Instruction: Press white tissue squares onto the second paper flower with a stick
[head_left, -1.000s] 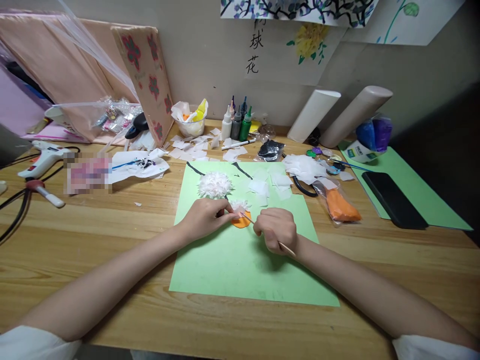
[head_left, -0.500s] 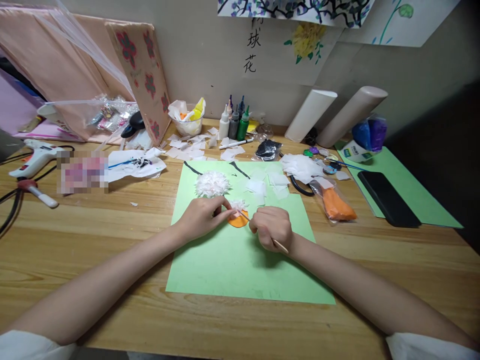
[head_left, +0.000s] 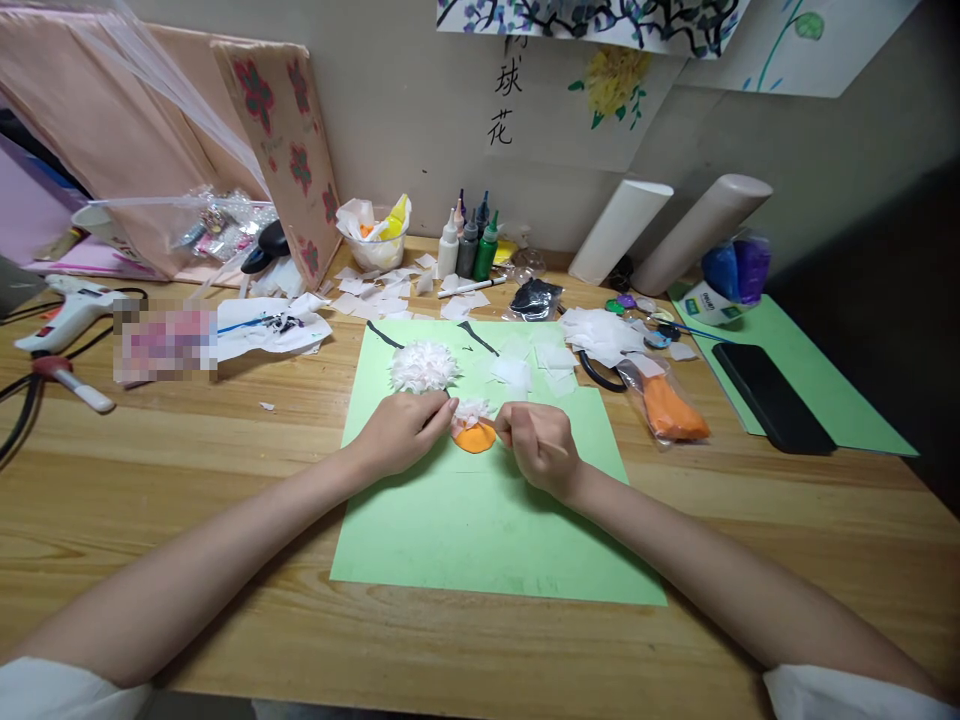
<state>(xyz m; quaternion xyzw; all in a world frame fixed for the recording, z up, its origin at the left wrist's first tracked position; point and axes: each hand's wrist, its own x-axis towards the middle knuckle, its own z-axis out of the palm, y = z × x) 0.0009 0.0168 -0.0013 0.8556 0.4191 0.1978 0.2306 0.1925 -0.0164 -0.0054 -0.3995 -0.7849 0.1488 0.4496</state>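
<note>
A pale green sheet of paper (head_left: pixel 480 530) lies under both hands. On it sits an orange round piece (head_left: pixel 475 438) with a small tuft of white tissue paper (head_left: pixel 472 410) along its upper part. My left hand (head_left: pixel 403 432) is closed, thumb against forefinger, at the left edge of the tuft; what it pinches is hidden. Curled round a thin wooden stick (head_left: pixel 555 449), my right hand (head_left: pixel 538 445) is just right of the orange piece. A fluffy white tissue-paper ball (head_left: pixel 424 367) and black strips (head_left: pixel 478 337) are farther up the sheet.
Loose white tissue squares (head_left: pixel 512 374) lie on the green paper. Behind stand paint bottles (head_left: pixel 466 248) and a bowl (head_left: pixel 379 252). To the right are a bag of orange clay (head_left: pixel 673 408) and a black phone (head_left: pixel 772 398). A glue gun (head_left: pixel 67 312) lies left.
My right hand has turned and lifted slightly, so the stick's angle differs. My left fingers have drawn back a little to the left from the tuft.
</note>
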